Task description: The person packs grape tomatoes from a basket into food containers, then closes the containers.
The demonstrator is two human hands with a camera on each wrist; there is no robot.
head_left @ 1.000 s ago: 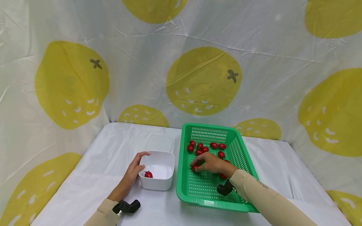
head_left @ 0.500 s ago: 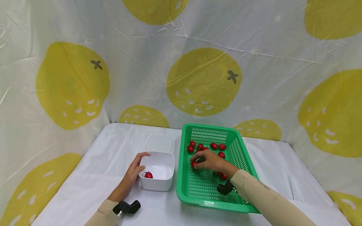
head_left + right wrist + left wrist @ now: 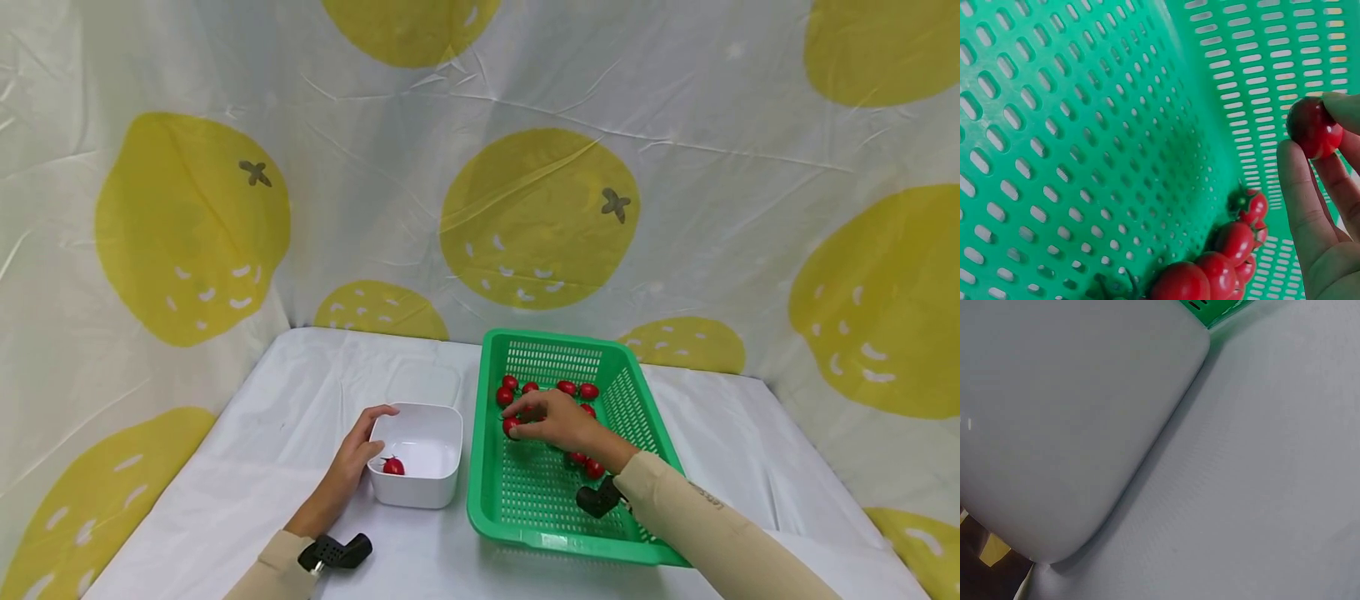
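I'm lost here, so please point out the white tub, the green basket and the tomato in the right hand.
White tub (image 3: 414, 492), head view: its near outer wall.
Green basket (image 3: 558, 541), head view: its near rim.
Held tomato (image 3: 1314, 128), right wrist view: middle of its skin.

Cloth-walled booth (image 3: 45, 208), yellow fruit-print curtain (image 3: 375, 183) behind, white-covered table (image 3: 307, 392)

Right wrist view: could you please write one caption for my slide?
A right hand holds one tomato between its fingers; more tomatoes lie in the green basket.
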